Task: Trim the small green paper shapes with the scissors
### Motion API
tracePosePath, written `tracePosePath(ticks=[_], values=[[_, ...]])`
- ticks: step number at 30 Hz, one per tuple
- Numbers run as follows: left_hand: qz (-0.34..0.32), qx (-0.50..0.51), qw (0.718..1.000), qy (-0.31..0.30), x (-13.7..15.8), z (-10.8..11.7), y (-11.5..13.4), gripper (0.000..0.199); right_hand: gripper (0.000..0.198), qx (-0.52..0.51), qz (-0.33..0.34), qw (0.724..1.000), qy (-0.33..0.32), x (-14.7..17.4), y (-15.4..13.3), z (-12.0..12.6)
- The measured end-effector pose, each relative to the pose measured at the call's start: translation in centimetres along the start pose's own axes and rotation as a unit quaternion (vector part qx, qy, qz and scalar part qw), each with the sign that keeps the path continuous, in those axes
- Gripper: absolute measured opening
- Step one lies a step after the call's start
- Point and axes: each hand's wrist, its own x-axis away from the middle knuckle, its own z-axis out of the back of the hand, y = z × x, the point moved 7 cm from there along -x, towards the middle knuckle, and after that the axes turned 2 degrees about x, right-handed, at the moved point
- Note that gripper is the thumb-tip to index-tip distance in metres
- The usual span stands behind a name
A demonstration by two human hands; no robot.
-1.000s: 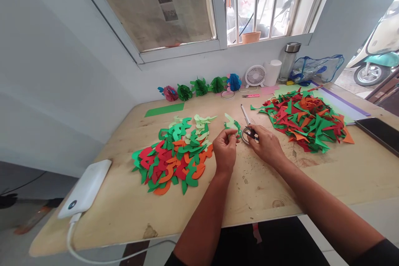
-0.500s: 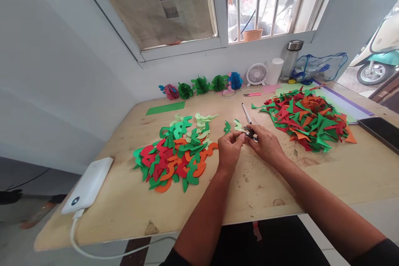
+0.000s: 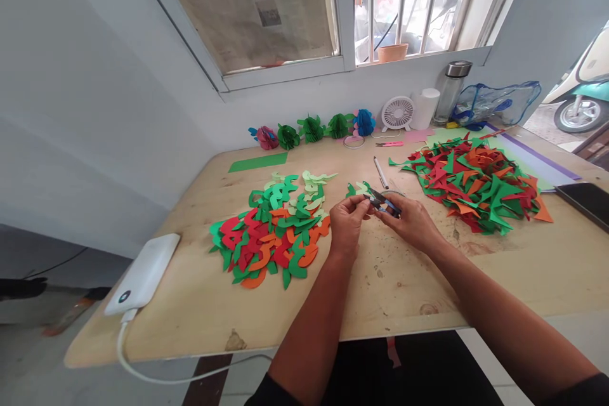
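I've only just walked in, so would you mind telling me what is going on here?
At a wooden table, a person's right hand holds what look like small dark scissors. The left hand is pinched close to them; whether it grips anything is hard to make out. Small green paper pieces show just beyond. Curved paper cut-outs lie piled to the left, and jagged paper scraps are heaped to the right.

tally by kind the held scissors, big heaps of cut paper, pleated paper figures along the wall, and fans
Held scissors: 1
Big heaps of cut paper: 2 (left heap, right heap)
Pleated paper figures: 5
Fans: 1
Total: 9
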Motion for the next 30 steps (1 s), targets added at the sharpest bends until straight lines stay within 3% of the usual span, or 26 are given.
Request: tracePosePath(ticks=[5, 30], values=[[0.013, 0.021, 0.999, -0.028, -0.11, -0.25, -0.32, 0.016, 0.027, 0.008, 0.007, 1.000, 0.019, 0.17, -0.21, 0.14], [0.009, 0.048, 0.998, -0.026, -0.19, -0.35, -0.38, 0.017, 0.029, 0.019, 0.032, 0.999, 0.025, 0.39, -0.59, -0.19]])
